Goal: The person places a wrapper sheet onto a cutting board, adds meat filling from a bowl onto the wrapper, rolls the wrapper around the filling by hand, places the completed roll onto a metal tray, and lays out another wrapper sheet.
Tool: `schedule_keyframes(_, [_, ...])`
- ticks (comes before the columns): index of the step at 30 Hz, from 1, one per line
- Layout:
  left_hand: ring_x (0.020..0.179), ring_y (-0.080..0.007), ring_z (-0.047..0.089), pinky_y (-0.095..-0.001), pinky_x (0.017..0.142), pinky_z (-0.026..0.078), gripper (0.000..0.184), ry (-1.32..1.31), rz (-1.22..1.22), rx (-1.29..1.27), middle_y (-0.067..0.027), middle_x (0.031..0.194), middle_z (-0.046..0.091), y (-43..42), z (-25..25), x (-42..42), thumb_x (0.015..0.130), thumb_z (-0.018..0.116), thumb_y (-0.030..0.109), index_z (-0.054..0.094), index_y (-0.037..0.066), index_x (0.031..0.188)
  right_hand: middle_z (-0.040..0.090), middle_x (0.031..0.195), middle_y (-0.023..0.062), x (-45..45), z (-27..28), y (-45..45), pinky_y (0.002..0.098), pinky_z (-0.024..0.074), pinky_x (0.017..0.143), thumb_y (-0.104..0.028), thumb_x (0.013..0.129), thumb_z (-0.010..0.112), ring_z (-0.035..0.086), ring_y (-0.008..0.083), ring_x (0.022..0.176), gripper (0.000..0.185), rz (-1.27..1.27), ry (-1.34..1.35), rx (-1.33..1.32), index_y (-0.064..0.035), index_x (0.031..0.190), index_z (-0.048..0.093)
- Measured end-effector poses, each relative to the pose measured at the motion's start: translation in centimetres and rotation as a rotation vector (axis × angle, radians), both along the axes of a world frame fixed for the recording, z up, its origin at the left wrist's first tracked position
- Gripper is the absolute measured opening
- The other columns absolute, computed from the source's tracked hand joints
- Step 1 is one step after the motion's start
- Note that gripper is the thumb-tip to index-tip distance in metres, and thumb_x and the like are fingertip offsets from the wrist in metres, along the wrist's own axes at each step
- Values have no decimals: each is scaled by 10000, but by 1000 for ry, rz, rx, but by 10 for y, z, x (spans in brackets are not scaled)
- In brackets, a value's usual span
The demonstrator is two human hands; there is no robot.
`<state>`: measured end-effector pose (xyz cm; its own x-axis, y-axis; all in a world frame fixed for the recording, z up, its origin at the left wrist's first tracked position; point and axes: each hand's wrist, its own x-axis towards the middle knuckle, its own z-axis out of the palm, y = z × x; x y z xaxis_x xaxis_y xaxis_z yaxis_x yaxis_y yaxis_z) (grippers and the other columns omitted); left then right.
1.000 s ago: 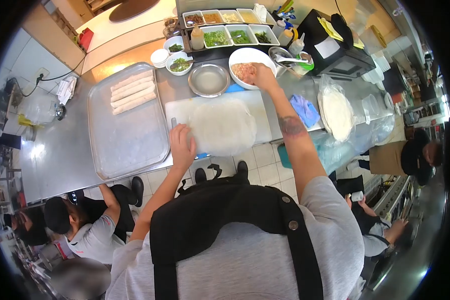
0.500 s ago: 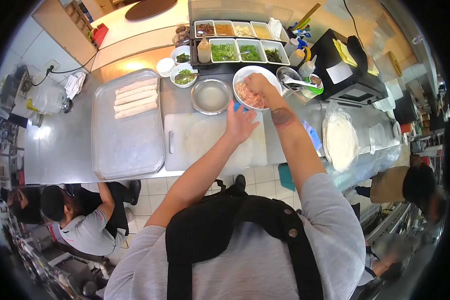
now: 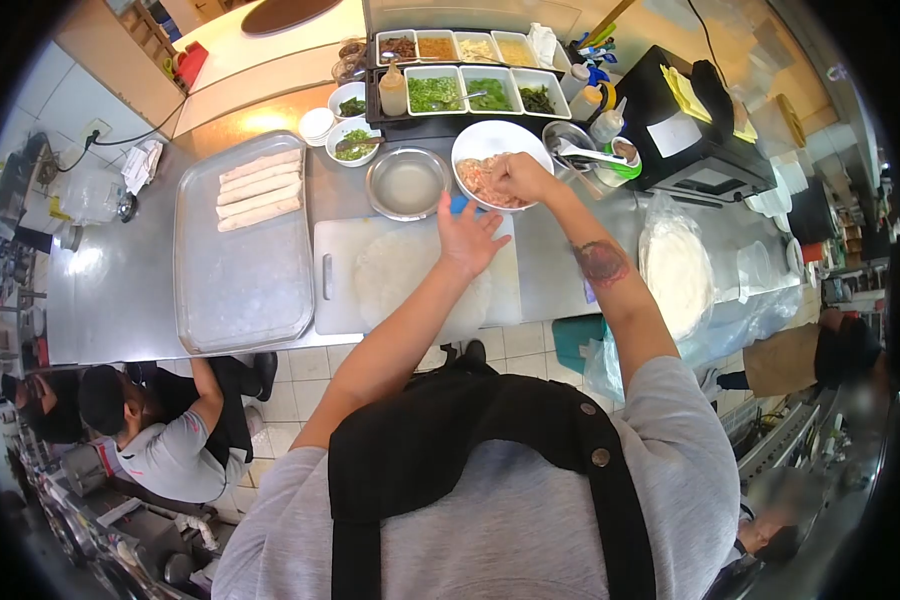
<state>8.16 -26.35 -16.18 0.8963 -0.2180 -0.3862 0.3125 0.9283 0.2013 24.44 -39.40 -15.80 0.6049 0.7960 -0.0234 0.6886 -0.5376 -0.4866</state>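
Currently, right hand (image 3: 526, 180) sitting in pink filling (image 3: 478, 181) inside one white bowl (image 3: 515, 138), grip unclear; left hand (image 3: 467, 240) hovering open nearby. One wrapper (image 3: 382, 282) lying on one board (image 3: 505, 297); four rolls (image 3: 260, 193) resting on one tray (image 3: 240, 290).

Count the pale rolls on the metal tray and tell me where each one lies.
4. They lie side by side toward the far end of the tray: farthest roll, second roll, third roll, nearest roll. None appears hidden.

Bright light glares off the metal counter (image 3: 115, 295) (edges bend and the corners go black).
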Motion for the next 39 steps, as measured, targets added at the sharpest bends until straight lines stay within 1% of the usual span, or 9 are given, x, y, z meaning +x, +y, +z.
schedule_keyframes(3, [1449, -327, 6, -577, 1110, 21, 1061, -10, -19, 22, -266, 1535, 31, 1, -2, -1, 752, 405, 776, 23, 148, 1517, 649, 1030, 224, -5, 14, 2, 397, 489, 801, -365, 684, 728, 633, 335, 884, 394, -120, -117, 40, -49, 920, 706])
schedule_keyframes(16, [1451, -319, 17, -585, 1105, 22, 1047, -66, -85, 67, -252, 1541, 39, 7, 1, -7, 764, 395, 766, -8, 161, 1518, 649, 1083, 195, -32, 14, 28, 392, 486, 910, -416, 593, 780, 619, 313, 1030, 594, -455, -50, -432, -64, 1062, 683])
schedule_keyframes(22, [1399, -334, 211, -581, 1105, 112, 959, -70, -171, 90, -238, 1496, 246, 46, 6, -34, 798, 407, 713, 136, 124, 1505, 688, 1009, 168, -44, 36, 14, 360, 524, 852, -384, 584, 793, 660, 320, 936, 601, -419, -161, -224, -68, 1083, 686])
schedule_keyframes(24, [1334, -331, 335, -549, 1106, 164, 846, -83, -173, 85, -224, 1424, 385, 71, 8, -49, 849, 399, 647, 229, 102, 1473, 685, 917, 233, -36, 41, 7, 358, 530, 788, -341, 584, 788, 680, 322, 863, 613, -668, 40, -51, 20, 1066, 675])
schedule_keyframes(25, [1334, -331, 335, -549, 1106, 164, 846, -79, -181, 87, -224, 1424, 385, 84, 8, -58, 849, 399, 647, 229, 102, 1473, 703, 881, 175, -39, 45, 3, 317, 537, 729, -325, 611, 793, 688, 242, 809, 579, -684, 74, 38, 34, 1051, 679])
schedule_keyframes(28, [1334, -304, 332, -539, 1089, 185, 812, -143, -196, 324, -184, 1399, 426, 120, 3, -80, 869, 399, 608, 239, 89, 1474, 701, 851, 149, -65, 65, 12, 270, 547, 656, -342, 615, 831, 683, 160, 735, 562, -569, 419, 127, 42, 997, 681])
schedule_keyframes(33, [1086, -194, 560, -331, 938, 400, 381, -272, -97, 1155, -56, 1179, 629, 144, 0, -109, 941, 507, 274, 580, 81, 1261, 690, 808, 86, -166, 48, 65, 251, 534, 572, -255, 673, 824, 660, 118, 660, 411, -343, 758, 160, 11, 958, 692])
schedule_keyframes(36, [976, -217, 629, -276, 849, 462, 271, -469, -166, 1387, -82, 1095, 672, 150, -27, -116, 903, 578, 161, 652, 68, 1147, 695, 812, 99, -211, 8, 84, 296, 542, 609, -225, 658, 817, 673, 176, 687, 393, -329, 742, 35, -3, 958, 693])
schedule_keyframes(39, [955, -256, 653, -313, 835, 491, 278, -671, -190, 1634, -129, 1078, 675, 151, -37, -122, 852, 631, 119, 656, 52, 1120, 681, 845, 148, -245, -14, 91, 379, 519, 760, -123, 640, 757, 658, 309, 810, 341, -490, 206, 170, -8, 951, 681])
